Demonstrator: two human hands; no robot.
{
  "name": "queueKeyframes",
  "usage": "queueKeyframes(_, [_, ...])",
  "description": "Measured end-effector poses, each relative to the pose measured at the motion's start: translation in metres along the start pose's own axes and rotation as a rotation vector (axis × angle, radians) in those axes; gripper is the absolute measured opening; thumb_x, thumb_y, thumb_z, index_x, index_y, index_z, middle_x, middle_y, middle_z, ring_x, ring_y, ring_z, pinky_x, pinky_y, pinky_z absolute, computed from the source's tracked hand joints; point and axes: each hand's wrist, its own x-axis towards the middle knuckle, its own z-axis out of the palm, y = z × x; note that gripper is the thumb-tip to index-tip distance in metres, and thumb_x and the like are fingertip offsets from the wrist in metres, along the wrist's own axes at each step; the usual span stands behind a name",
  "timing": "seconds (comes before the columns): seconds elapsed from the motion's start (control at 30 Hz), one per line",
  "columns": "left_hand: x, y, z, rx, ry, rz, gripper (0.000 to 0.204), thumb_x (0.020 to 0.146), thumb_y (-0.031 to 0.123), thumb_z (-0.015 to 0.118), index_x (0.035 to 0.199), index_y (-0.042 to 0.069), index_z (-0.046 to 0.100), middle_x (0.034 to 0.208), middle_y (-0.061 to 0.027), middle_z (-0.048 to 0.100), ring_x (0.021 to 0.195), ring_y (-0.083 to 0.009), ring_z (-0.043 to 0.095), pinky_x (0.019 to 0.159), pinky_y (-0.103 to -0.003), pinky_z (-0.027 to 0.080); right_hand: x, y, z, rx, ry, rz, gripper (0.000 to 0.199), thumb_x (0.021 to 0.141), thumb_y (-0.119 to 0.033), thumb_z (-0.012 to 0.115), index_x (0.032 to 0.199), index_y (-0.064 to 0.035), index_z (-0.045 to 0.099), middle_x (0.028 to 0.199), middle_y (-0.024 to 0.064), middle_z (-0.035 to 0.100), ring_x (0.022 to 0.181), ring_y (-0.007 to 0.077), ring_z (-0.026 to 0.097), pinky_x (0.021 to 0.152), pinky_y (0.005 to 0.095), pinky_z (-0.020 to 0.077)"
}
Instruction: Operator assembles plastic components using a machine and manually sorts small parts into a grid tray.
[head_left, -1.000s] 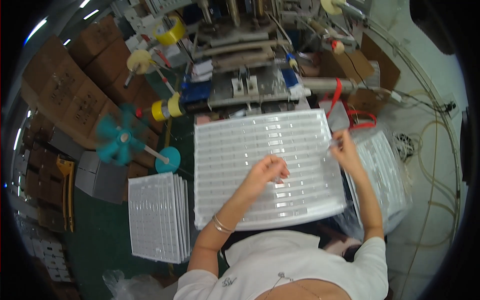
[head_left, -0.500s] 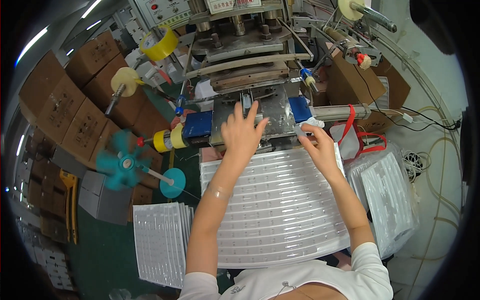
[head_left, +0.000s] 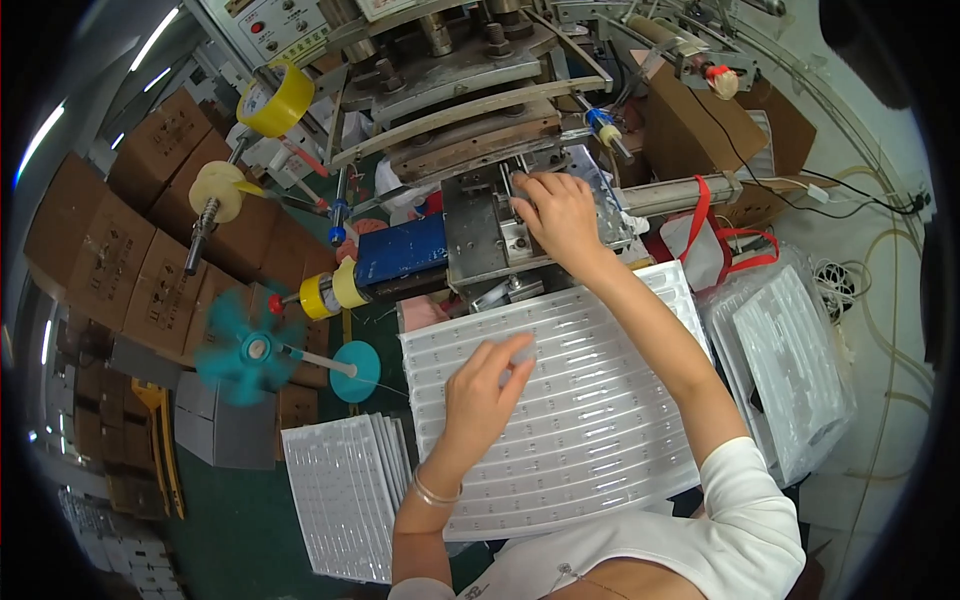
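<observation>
My right hand reaches over the steel plate of a press machine. Its bent fingers are at a slotted metal holder, hiding whatever is between them. Lower and to the left, my left hand hovers over a large white plastic tray. Thumb and fingers curl toward each other there; a small clear piece may be between them, but it is too faint to make out. Rows of small clear pieces line the tray, which lies between me and the machine.
The upper press block overhangs the plate, with a blue box at its left. A spinning teal fan and stacked white trays stand left. Wrapped trays lie right, near a bag with red handles. Cartons rise behind.
My left hand has drawn back from the holder to above the tray. My right hand has moved left onto the holder. The plate has shifted right, exposing more blue box. The view has turned slightly.
</observation>
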Motion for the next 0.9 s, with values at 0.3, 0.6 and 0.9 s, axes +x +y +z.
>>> queueKeyframes(0.3, [-0.052,0.047,0.028,-0.198,-0.110,0.036,0.025,0.076,0.007,0.070,0.099,0.003,0.064,0.096,-0.0103,0.064,0.078,-0.0200,0.060,0.066,-0.029,0.048,-0.071,0.033,-0.088,0.295,-0.117,0.184,0.029,0.085,-0.021,0.061,0.107,-0.0028,0.060,0.113,0.0122,0.060,0.106,0.0296,0.054,0.092,0.0370,0.0403])
queueKeyframes(0.6, [-0.100,0.075,0.085,-0.111,-0.345,0.301,0.030,0.074,0.006,0.073,0.100,0.004,0.059,0.090,-0.0098,0.065,0.068,-0.0222,0.062,0.060,-0.031,0.048,-0.220,0.103,-0.275,0.314,0.223,0.864,0.027,0.091,-0.024,0.056,0.107,-0.0027,0.059,0.094,0.0058,0.064,0.083,0.0128,0.059,0.074,0.0255,0.0464])
queueKeyframes(0.9, [-0.133,0.094,0.172,0.339,-0.544,0.580,0.019,0.076,0.014,0.066,0.091,0.008,0.056,0.079,-0.0061,0.057,0.064,-0.0209,0.056,0.053,-0.032,0.041,-0.501,0.193,-0.290,0.136,-0.490,1.319,0.035,0.080,-0.031,0.065,0.104,-0.0064,0.061,0.088,0.0078,0.065,0.083,0.0210,0.061,0.074,0.0319,0.0487])
